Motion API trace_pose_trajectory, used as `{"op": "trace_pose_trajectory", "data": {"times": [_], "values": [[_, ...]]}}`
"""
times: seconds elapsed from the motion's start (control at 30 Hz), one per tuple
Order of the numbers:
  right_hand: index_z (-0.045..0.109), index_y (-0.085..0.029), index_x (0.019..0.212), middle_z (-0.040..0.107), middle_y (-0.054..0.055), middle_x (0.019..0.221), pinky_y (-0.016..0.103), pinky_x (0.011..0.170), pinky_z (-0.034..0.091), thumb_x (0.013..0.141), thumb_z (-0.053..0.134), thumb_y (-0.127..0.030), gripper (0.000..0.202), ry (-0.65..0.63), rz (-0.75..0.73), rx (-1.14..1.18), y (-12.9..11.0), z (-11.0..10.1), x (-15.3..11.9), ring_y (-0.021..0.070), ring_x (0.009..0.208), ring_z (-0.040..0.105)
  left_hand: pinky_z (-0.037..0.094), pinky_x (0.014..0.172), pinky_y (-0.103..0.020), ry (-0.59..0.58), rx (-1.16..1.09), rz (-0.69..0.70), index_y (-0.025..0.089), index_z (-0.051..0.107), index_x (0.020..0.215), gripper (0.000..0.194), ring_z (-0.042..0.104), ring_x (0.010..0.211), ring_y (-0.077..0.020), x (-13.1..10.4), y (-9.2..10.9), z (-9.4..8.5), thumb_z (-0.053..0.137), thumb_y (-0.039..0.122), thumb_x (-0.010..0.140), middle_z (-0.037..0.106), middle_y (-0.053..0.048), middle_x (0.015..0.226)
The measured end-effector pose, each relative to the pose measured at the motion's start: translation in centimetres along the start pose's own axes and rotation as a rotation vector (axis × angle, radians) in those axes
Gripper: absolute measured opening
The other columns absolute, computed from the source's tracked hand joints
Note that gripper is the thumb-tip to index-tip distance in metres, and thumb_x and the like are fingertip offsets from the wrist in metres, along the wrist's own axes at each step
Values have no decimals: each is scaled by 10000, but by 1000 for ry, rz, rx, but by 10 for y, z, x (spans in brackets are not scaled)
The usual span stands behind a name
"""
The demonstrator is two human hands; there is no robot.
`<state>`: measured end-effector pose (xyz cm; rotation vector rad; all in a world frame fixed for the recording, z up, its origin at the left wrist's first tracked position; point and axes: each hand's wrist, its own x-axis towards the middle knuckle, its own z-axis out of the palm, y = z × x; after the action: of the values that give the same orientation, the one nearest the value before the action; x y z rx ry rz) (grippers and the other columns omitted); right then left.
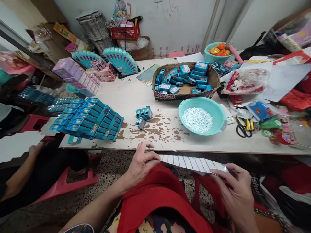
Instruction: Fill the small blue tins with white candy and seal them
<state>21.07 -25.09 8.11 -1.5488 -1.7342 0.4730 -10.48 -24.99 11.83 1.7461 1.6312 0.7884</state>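
A long white strip with dark cross lines (191, 162), which looks like a sheet of stickers, stretches between my two hands just in front of the table edge. My left hand (141, 163) pinches its left end between thumb and fingers. At the strip's right end, my right hand (234, 184) grips it with the thumb on the near side. Beyond my hands on the table stand several small blue boxes (143, 116) with round dark openings. A turquoise bowl (220, 119) holds many small white pellets (198, 120).
A cardboard box (187, 96) full of blue boxes sits behind the bowl. Stacked blue packs (89, 118) stand at the left, with scissors (243, 127) at the right. Another person's arm (21, 171) shows at far left, beside a pink stool (65, 186).
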Motion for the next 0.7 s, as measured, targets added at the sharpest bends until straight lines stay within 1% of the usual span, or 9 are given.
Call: {"op": "trace_pose_trajectory", "data": {"times": [0.03,0.1,0.2,0.3,0.4,0.47,0.53,0.6,0.7], "values": [[726,-264,852,491,79,1205,471,891,419,812,630,-407,176,21,-39,-25,0,-3,2,282,1090,489,428,901,-309,-15,-25,13,215,697,817,152,528,1058,-188,-2,-1,5,561,271,854,571,-78,1127],[716,-253,838,437,68,1347,520,965,368,827,617,-402,179,52,-101,-70,2,-6,7,327,1216,426,439,883,-286,-89,-119,25,200,661,861,165,572,999,-163,-3,-11,16,507,253,886,626,-72,1068],[693,-254,866,585,65,1221,516,1007,336,851,592,-387,168,-23,-200,-118,18,14,18,304,1178,504,460,758,-241,-166,-192,18,190,629,891,170,611,791,-131,6,-50,43,476,262,901,672,-35,847],[667,-251,871,706,29,878,455,934,388,890,535,-403,203,-193,-235,-112,56,68,29,244,934,637,448,724,-241,-154,-139,-45,195,622,857,157,600,745,-135,21,-112,74,483,264,883,667,-22,804],[665,-221,781,704,52,794,370,753,451,905,468,-471,341,-371,-143,-93,92,136,38,226,785,643,433,716,-246,-140,-78,-112,194,613,822,172,586,745,-142,36,-171,90,454,237,871,655,-18,792],[668,-218,770,701,65,781,363,739,451,909,437,-494,386,-453,-103,-91,102,172,45,229,766,636,427,721,-249,-148,-65,-132,192,613,807,176,580,753,-147,42,-199,89,453,243,861,651,-19,794],[671,-221,771,700,73,787,364,741,453,906,418,-512,409,-501,-73,-89,100,194,53,235,770,631,426,733,-249,-161,-85,-148,196,618,812,178,581,769,-151,45,-217,81,459,264,855,654,-19,809],[671,-227,768,696,74,792,362,738,457,901,412,-525,416,-532,-41,-92,92,206,61,237,777,628,425,745,-249,-176,-119,-159,201,623,824,183,586,783,-153,47,-228,72,460,281,854,657,-17,819],[667,-235,767,688,70,796,349,727,463,889,429,-523,393,-573,13,-96,79,210,68,235,784,627,422,748,-249,-219,-168,-161,205,624,819,177,586,784,-153,49,-235,61,466,282,843,656,-13,818]]}}
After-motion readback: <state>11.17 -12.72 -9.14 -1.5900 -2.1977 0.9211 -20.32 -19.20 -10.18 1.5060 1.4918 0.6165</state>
